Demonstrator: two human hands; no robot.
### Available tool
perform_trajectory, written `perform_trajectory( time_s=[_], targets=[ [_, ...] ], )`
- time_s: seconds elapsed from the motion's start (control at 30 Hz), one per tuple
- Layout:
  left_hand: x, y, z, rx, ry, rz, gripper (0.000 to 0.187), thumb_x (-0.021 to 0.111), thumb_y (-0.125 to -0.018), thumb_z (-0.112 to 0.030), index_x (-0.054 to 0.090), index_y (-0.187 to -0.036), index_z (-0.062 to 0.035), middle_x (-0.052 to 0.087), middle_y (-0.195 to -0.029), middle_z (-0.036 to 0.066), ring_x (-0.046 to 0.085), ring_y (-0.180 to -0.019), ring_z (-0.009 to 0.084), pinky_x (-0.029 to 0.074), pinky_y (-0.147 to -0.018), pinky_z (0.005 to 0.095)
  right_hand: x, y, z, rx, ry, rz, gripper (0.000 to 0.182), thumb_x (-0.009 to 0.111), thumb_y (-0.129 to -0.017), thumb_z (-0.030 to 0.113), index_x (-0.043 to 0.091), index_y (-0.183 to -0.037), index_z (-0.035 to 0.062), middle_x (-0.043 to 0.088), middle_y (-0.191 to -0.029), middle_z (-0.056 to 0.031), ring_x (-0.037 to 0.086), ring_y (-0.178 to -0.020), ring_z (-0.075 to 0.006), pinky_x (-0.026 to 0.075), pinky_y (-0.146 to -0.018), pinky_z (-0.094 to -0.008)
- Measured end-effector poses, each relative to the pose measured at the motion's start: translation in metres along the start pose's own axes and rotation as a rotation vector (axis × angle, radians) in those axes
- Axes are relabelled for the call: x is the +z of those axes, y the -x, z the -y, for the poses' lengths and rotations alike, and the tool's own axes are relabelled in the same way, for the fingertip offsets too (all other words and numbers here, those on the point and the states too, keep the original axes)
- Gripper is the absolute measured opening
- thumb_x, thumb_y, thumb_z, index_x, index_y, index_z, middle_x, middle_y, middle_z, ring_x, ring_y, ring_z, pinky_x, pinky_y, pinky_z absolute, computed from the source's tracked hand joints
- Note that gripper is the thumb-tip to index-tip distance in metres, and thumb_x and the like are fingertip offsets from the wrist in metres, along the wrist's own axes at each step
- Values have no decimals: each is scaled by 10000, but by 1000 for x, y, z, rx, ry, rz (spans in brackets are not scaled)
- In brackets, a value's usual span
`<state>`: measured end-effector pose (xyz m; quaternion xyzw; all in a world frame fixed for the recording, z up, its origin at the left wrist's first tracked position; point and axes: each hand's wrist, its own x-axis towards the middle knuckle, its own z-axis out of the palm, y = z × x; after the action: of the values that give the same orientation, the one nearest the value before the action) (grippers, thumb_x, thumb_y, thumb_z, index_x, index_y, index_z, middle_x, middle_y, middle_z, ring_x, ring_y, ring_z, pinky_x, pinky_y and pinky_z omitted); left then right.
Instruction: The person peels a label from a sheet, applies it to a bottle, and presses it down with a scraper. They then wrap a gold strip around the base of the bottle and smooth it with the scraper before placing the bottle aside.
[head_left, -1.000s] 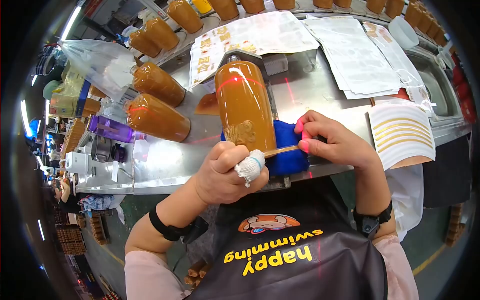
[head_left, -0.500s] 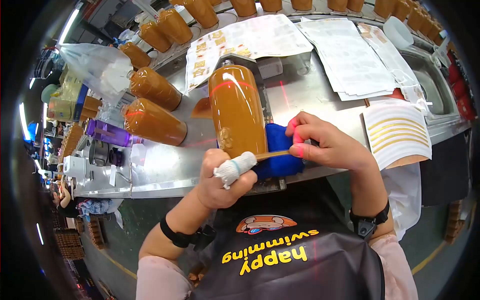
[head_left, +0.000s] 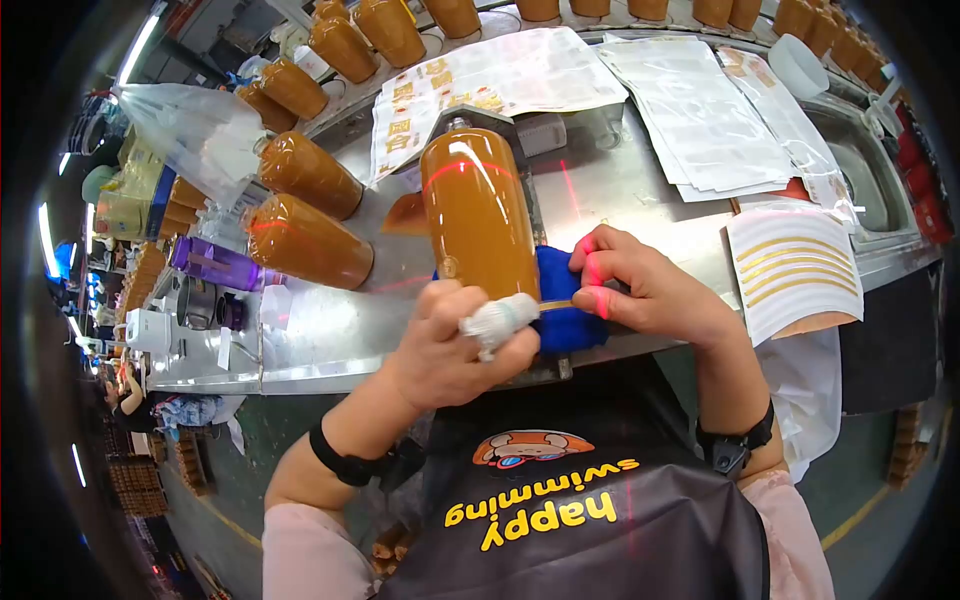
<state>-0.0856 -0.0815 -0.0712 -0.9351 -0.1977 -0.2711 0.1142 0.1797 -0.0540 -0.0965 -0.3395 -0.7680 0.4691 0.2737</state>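
A large brown bottle (head_left: 480, 210) lies in a dark holder on the metal counter, its neck at the far end. My left hand (head_left: 450, 335) is closed at its near end, with a white cloth wad (head_left: 500, 322) held between the fingers. My right hand (head_left: 650, 290), a little to the right, pinches the end of a thin gold strip (head_left: 556, 305) that stretches toward the bottle's near end. Beneath the strip lies a blue cloth (head_left: 570, 328), partly hidden by the bottle and my left hand.
Two brown bottles (head_left: 308, 240) lie at the left by a clear plastic bag (head_left: 195, 135). Printed sheets (head_left: 690, 120) cover the back. A white curved board (head_left: 785, 225) bears several gold strips at the right, near a sink (head_left: 865, 185). More bottles (head_left: 390, 35) line the far edge.
My left hand and the cloth wad have moved right along the strip, toward my right hand. Less of the strip shows between them. The bottles in the back row have shifted left.
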Motion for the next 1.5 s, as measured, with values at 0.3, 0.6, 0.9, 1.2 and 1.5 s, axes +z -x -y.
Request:
perform_trajectory(
  time_s=[0.3,0.6,0.9,1.2,1.5],
  targets=[
    [7,41,-12,-345,-3,-228,370,758,-772,-53,566,-1079,-131,590,-1064,106,495,-938,319,438,-801,427,-9,6,42,-85,-127,8,211,672,-904,199,587,-810,29,516,-1078,-98,498,-944,-161,416,-824,-288],
    [8,52,-18,-305,-5,-246,343,756,-748,-56,601,-1044,-132,566,-1082,144,501,-957,315,438,-800,419,-5,7,24,-38,56,-85,172,712,-848,165,622,-881,22,528,-1128,-149,515,-1056,-287,442,-913,-376],
    [14,34,-19,-695,96,-86,661,666,-914,-354,389,-1383,21,481,-1358,224,458,-1221,378,330,-1039,461,39,-5,23,-186,377,-270,387,763,-762,113,599,-1089,-16,501,-1227,-216,479,-1151,-402,425,-986,-450],
    [29,47,-25,-834,185,-160,745,523,-966,-502,362,-1406,77,486,-1353,238,355,-1323,400,280,-1072,484,31,11,27,148,-624,-401,258,600,-926,58,571,-1176,2,654,-1057,-87,629,-962,-116,512,-827,-284],
    [28,44,-25,-819,208,-159,734,504,-974,-502,373,-1403,79,483,-1369,241,302,-1373,417,233,-1106,498,32,9,14,161,-517,-195,202,626,-909,118,588,-1088,32,597,-892,16,532,-796,-43,458,-702,-219]
  ],
)
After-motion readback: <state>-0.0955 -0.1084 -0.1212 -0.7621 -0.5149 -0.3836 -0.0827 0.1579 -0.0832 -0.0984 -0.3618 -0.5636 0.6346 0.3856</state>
